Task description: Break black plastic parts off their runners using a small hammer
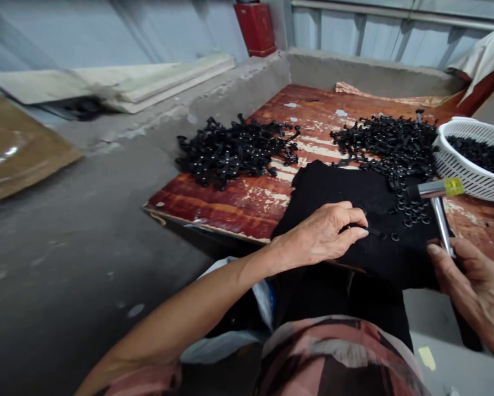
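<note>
My left hand (331,234) rests over a black cloth (329,190), thumb and fingers pinched on a small black part (375,233) with a ring-like end. Beside it on the cloth lies a loose black ring-shaped piece (394,237). A mallet (435,190) with a metal body, one black face and one yellow face is gripped by its handle in my right hand (473,275). Its head hangs above the cloth's right side, close to a cluster of small black ring-ended pieces (409,212). Most of the part in my left hand is covered by the fingers.
The worn red-brown board (214,212) carries a heap of black parts (230,151) at left and another heap (389,140) at the back right. A white slotted basket (461,165) holds more black pieces. A low concrete wall (354,71) borders the back.
</note>
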{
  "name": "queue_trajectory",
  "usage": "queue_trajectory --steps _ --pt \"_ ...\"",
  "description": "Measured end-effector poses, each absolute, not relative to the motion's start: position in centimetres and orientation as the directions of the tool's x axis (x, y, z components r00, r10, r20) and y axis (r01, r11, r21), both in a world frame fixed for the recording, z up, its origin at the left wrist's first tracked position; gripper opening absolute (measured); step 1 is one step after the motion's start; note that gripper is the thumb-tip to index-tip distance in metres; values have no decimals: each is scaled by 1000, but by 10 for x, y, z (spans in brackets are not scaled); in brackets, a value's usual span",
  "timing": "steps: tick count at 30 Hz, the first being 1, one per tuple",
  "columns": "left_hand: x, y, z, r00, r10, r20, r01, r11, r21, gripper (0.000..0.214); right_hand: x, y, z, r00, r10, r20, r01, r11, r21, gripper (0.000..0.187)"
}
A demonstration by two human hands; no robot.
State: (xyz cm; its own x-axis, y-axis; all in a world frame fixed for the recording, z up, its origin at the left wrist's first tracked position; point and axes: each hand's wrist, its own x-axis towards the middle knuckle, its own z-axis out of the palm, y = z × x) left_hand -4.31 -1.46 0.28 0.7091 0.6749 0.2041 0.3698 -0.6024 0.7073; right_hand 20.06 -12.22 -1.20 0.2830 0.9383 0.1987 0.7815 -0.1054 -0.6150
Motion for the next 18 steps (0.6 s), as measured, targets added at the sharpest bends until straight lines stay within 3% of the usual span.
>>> queue_trajectory --steps 7,11,18 --pt "-6 -5 -4 757 615 221 427 -721 545 17 197 -167 -34 469 883 -2 446 -239 -863 45" --pt "3 -2 -9 761 607 227 435 -738 515 17 192 -180 -50 537 840 -73 300 -271 -914 46" --pt "8 -1 -11 768 610 193 448 -729 518 20 203 -189 -72 501 836 -227 94 -312 -945 48"
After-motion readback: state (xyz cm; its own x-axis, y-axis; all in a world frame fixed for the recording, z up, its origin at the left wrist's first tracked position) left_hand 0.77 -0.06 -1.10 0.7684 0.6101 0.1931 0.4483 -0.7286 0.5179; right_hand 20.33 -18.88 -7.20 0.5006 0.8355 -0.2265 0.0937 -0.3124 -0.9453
